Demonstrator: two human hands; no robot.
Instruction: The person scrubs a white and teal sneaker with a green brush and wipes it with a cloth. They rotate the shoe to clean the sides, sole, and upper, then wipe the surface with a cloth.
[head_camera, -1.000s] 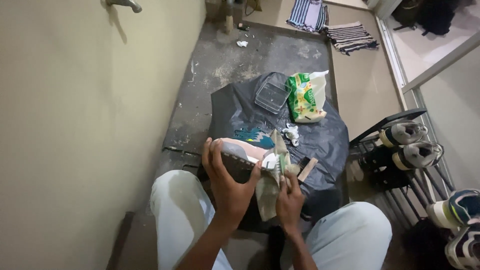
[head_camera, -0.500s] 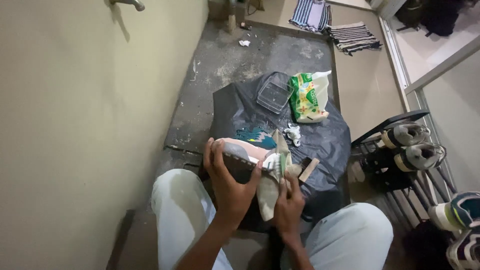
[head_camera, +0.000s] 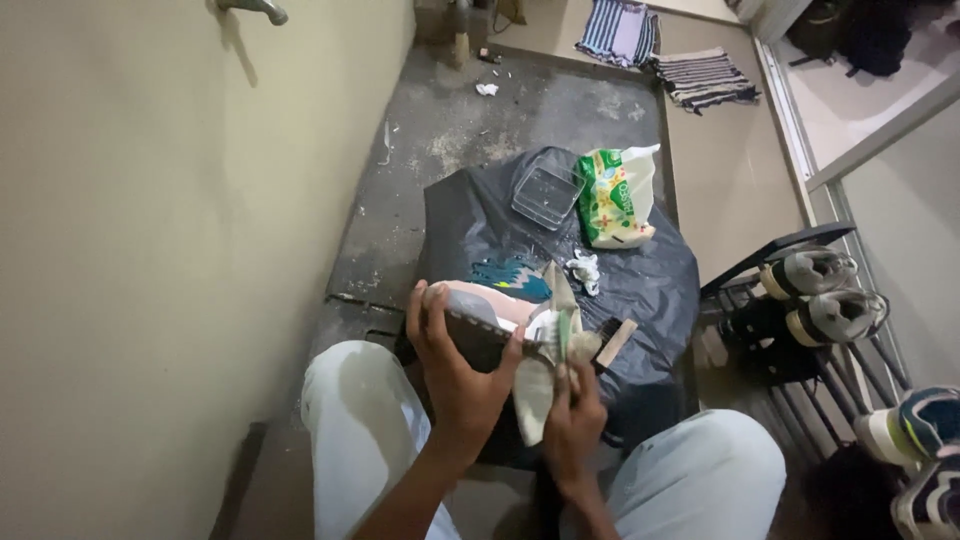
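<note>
**Shoe held sole-up, brush working at its right end**

While the shoe (head_camera: 480, 325) rests over the person's lap, its long axis runs from left to right across the view, tilting slightly down toward the right, with the dark ridged sole turned toward the camera and the pinkish upper facing away. The left hand (head_camera: 455, 365) has its grip clamped on the shoe's left and middle part, thumb on the near side, fingers curled over the far edge. The right hand (head_camera: 575, 420) sits just right of and nearer than the shoe's right end; its grip is closed on a small brush (head_camera: 560, 335) with a green and white handle, together with a pale cloth (head_camera: 535, 400) that hangs down between the two hands. The brush head touches the shoe at its right end, so the right hand is the one nearer that spot, and the shoe lies up and to the left of it.

Beyond the hands, a black plastic sheet (head_camera: 650, 280) covers the concrete floor (head_camera: 500, 110). On it lie a wooden-backed brush (head_camera: 612, 343) just right of the hands, a crumpled white wad (head_camera: 583, 270), a clear plastic tray (head_camera: 547, 192) and a green bag (head_camera: 608, 198) farther off. A shoe rack (head_camera: 800, 300) with sneakers stands to the right, and a plain wall (head_camera: 150, 250) rises on the left.
</note>
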